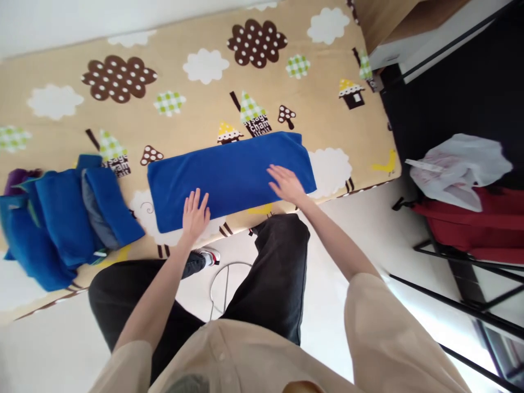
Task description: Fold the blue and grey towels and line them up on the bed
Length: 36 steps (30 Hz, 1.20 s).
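Note:
A blue cloth (229,172), folded into a long flat strip, lies on the beige patterned bed cover (172,131) in front of me. My left hand (195,214) rests with fingers spread at the cloth's near edge, left of its middle. Toward the right end, my right hand (286,184) lies on the cloth with its fingers stretched out. Neither hand grips anything. Left of the cloth sits a group of folded blue cloths (65,213), some with grey or green showing, and a bit of purple cloth (20,180) behind them.
On the right, a white plastic bag (458,164) and a red fabric item (483,224) sit by a black metal frame (454,305). A wooden piece of furniture (385,22) stands at the bed's far right corner. My legs straddle a thin metal ring (226,267) below.

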Available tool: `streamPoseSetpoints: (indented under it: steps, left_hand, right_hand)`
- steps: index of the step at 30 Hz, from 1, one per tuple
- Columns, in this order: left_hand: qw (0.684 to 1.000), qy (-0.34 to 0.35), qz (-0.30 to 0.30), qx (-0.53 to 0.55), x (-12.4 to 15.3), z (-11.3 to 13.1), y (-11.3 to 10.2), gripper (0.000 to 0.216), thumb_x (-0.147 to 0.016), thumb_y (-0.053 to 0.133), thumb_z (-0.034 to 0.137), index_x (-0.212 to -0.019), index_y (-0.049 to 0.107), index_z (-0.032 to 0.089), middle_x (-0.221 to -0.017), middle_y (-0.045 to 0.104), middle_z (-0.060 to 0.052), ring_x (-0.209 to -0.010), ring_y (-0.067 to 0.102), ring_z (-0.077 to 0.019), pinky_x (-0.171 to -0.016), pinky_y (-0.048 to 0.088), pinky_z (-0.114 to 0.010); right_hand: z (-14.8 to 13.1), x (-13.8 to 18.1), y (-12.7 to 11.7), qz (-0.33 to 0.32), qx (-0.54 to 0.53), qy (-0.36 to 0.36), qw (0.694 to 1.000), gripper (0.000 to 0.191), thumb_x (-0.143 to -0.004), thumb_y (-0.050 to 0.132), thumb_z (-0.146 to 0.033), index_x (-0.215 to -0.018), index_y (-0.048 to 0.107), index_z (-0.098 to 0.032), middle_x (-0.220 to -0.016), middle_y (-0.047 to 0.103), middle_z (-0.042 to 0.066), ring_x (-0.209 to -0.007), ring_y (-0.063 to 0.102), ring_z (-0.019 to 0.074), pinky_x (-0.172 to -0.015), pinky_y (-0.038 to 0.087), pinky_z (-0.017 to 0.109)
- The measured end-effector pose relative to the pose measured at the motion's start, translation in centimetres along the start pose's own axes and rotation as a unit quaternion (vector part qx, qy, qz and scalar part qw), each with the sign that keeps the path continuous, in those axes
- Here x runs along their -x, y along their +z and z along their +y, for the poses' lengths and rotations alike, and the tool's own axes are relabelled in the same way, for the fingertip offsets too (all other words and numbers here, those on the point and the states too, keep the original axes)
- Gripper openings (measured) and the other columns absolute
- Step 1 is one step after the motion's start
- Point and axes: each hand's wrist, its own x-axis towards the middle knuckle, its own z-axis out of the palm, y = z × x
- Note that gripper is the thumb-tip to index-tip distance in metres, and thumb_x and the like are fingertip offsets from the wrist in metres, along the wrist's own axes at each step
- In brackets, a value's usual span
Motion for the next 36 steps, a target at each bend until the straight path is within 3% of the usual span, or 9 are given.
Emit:
streamPoseSetpoints:
  steps: [2,4,9,14,21,24,28,33,36]
  left_hand:
    - [1.0,-0.002,0.002,0.025,-0.6,1.6,3.2,0.069,-0.096,0.045,0.027,-0.165,0.042,0.019,-0.176,0.025,-0.012,-0.165,0.017,-0.0323,-0.132,0.016,-0.062]
    - [0.999,-0.011,0.013,0.036,-0.7,2.1,5.6,0.073,-0.094,0.047,0.025,-0.167,0.04,0.023,-0.175,0.026,-0.01,-0.165,0.017,-0.0317,-0.133,0.014,-0.062]
    - [0.998,-0.024,0.013,0.063,-0.5,0.6,7.8,0.078,-0.09,0.054,0.021,-0.167,0.04,0.029,-0.176,0.023,-0.005,-0.165,0.018,-0.0328,-0.134,0.011,-0.063]
    - [0.996,-0.031,0.017,0.076,-0.5,0.5,7.5,0.081,-0.087,0.057,0.02,-0.166,0.042,0.03,-0.175,0.026,-0.004,-0.164,0.022,-0.035,-0.133,0.014,-0.064]
    - [0.997,-0.029,0.021,0.061,-0.4,0.3,7.8,0.082,-0.088,0.058,0.021,-0.166,0.041,0.034,-0.174,0.028,-0.002,-0.163,0.025,-0.0327,-0.133,0.018,-0.062]
    - [0.997,-0.033,0.013,0.068,-0.3,0.3,7.8,0.082,-0.088,0.057,0.021,-0.167,0.04,0.034,-0.175,0.026,-0.001,-0.163,0.023,-0.0329,-0.133,0.017,-0.062]
    - [0.997,-0.037,0.006,0.073,-0.3,0.3,7.9,0.084,-0.087,0.058,0.021,-0.167,0.039,0.034,-0.174,0.027,-0.001,-0.163,0.024,-0.0336,-0.133,0.015,-0.062]
    - [0.996,-0.038,0.01,0.082,-0.2,0.2,7.9,0.082,-0.087,0.058,0.02,-0.166,0.042,0.034,-0.174,0.027,-0.001,-0.163,0.024,-0.032,-0.134,0.016,-0.06]
    - [0.995,-0.037,0.006,0.09,-0.2,0.2,8.0,0.082,-0.086,0.058,0.02,-0.166,0.042,0.033,-0.174,0.027,-0.001,-0.163,0.024,-0.033,-0.134,0.015,-0.061]
  right_hand:
    - [-2.2,-2.6,1.8,-0.033,-0.02,-0.094,0.995,0.059,-0.111,0.04,-0.042,-0.165,0.039,-0.018,-0.176,0.026,0.006,-0.164,0.023,0.0262,-0.134,0.018,0.049]
    - [-3.6,-4.5,4.0,-0.067,-0.04,-0.141,0.987,0.062,-0.108,0.046,-0.043,-0.166,0.039,-0.021,-0.176,0.024,0.004,-0.165,0.018,0.027,-0.135,0.012,0.052]
    - [-4.0,-6.3,7.2,-0.098,-0.058,-0.169,0.979,0.062,-0.107,0.047,-0.047,-0.165,0.04,-0.029,-0.178,0.018,-0.001,-0.167,0.008,0.0256,-0.135,0.004,0.055]
    - [-1.7,-5.0,6.1,-0.072,-0.056,-0.091,0.992,0.061,-0.108,0.041,-0.044,-0.166,0.04,-0.024,-0.178,0.018,0.004,-0.166,0.014,0.0261,-0.135,0.006,0.056]
    - [8.1,-0.8,4.6,0.024,-0.02,0.123,0.992,0.067,-0.107,0.035,-0.049,-0.168,0.035,-0.022,-0.176,0.027,0.009,-0.165,0.017,0.0301,-0.132,0.013,0.063]
    - [11.5,-0.2,4.5,0.048,0.013,0.174,0.983,0.069,-0.108,0.03,-0.049,-0.17,0.027,-0.02,-0.178,0.022,0.009,-0.165,0.017,0.0287,-0.133,0.014,0.059]
    - [13.3,-0.7,4.3,0.054,0.054,0.232,0.97,0.069,-0.11,0.025,-0.043,-0.171,0.019,-0.011,-0.178,0.016,0.013,-0.165,0.011,0.0259,-0.134,0.014,0.051]
    - [10.4,-2.6,2.8,0.063,0.042,0.251,0.965,0.068,-0.109,0.03,-0.04,-0.17,0.022,-0.01,-0.176,0.021,0.019,-0.165,0.014,0.0366,-0.132,0.008,0.065]
    - [4.8,-5.4,2.7,0.08,0.041,0.149,0.985,0.07,-0.112,0.027,-0.046,-0.17,0.02,-0.009,-0.177,0.015,0.017,-0.166,0.008,0.0333,-0.135,0.004,0.058]
